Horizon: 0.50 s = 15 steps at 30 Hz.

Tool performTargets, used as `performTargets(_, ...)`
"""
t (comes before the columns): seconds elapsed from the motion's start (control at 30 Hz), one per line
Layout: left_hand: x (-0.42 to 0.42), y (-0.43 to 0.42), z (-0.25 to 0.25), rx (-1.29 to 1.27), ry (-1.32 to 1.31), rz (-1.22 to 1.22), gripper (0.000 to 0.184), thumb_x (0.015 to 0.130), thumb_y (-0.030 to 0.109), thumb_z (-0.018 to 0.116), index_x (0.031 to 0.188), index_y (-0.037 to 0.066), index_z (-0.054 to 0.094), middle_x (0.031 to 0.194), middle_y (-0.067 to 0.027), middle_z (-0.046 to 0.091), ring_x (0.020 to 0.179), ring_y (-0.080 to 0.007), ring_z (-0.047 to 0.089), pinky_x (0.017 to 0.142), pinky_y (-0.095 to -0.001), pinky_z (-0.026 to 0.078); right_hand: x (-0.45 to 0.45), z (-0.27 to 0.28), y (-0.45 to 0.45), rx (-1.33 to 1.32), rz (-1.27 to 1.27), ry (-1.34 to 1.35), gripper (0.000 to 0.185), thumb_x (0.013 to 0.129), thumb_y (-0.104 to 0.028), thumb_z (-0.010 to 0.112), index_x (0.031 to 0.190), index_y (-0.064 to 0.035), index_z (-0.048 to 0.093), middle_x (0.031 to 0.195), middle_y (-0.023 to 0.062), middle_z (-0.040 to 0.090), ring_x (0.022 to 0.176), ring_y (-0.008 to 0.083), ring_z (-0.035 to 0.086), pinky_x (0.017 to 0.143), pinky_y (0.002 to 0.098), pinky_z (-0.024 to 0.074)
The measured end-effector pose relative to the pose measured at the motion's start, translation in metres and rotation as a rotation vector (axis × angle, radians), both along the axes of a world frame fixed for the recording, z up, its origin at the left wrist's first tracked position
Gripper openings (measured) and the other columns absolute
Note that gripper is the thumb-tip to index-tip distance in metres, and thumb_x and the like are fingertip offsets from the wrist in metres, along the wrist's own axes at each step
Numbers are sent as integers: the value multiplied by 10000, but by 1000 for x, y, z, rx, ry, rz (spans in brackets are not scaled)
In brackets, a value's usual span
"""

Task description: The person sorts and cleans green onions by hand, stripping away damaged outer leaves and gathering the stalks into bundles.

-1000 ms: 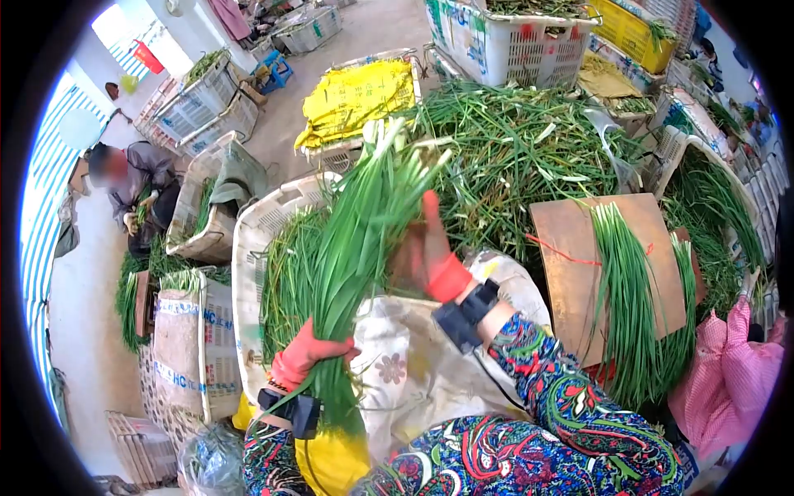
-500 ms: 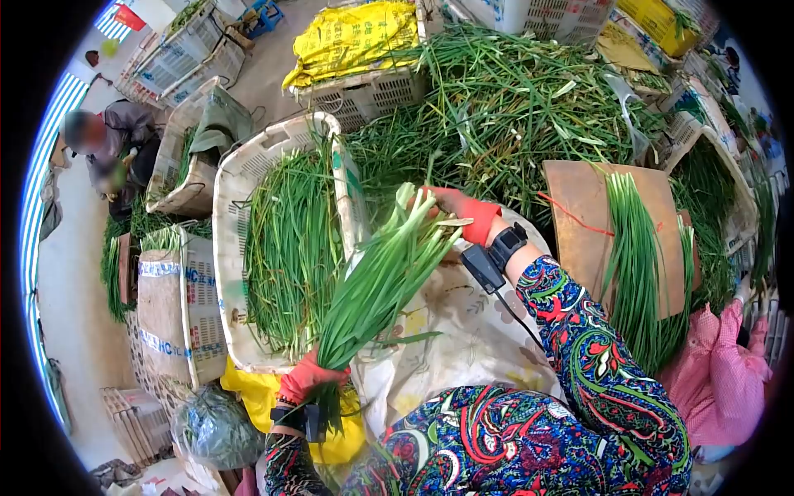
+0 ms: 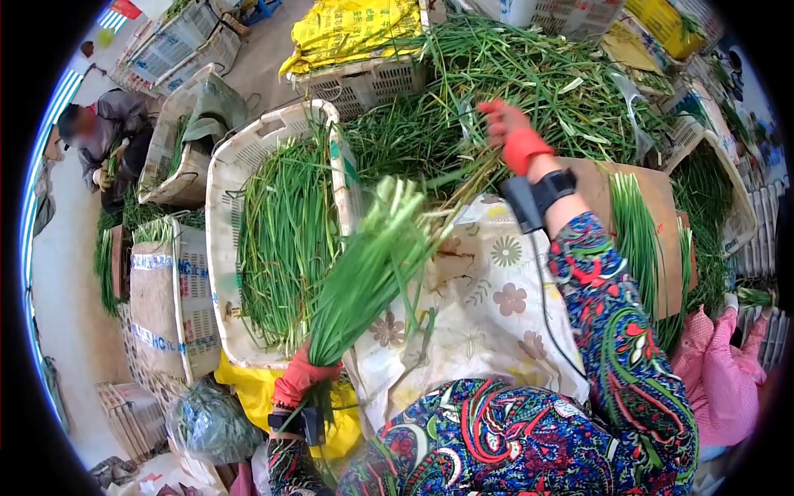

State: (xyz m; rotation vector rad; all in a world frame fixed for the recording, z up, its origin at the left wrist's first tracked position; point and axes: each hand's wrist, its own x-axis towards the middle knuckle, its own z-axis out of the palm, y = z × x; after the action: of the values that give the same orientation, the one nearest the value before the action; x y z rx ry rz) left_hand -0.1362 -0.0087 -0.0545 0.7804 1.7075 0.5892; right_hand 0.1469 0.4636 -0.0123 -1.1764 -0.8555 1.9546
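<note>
My left hand [image 3: 303, 380] grips the green bundle [image 3: 351, 285], pale ends [image 3: 397, 198] slanting far-right toward my right hand [image 3: 514, 139]. Whether that one grips anything, I can't tell.

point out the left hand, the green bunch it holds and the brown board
left hand [image 3: 303, 377], head view, middle of the hand
green bunch [image 3: 351, 291], head view, among the leaves
brown board [image 3: 592, 179], head view, bare upper part

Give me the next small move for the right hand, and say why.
Probably bring the right hand to the bundle and pluck at the stray blades: they stick out from its right side, the left hand grips its leafy end, and the right hand is away from it, over the loose pile.
</note>
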Motion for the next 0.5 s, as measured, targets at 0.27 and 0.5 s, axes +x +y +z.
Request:
performTargets(0.27, 30, 17, 17, 25, -258, 294, 447, 586, -35, 746, 984, 19, 550, 822, -83, 640, 734, -179, 623, 648, -309, 520, -26, 34, -102, 208, 631, -213, 545, 742, -267, 672, 1212, -54, 497, 1011, 73, 617, 511, 81, 470, 511, 218, 414)
performTargets(0.5, 29, 1, -2, 73, -76, 177, 700, 634, 18, 729, 1254, 30, 403, 1003, -70, 601, 880, -127, 560, 778, -270, 470, -69, -12, -173, 665, 783, -327, 422, 703, -259, 625, 1025, 7, 570, 915, 189, 623, 853, 308, 591, 767, 346, 458)
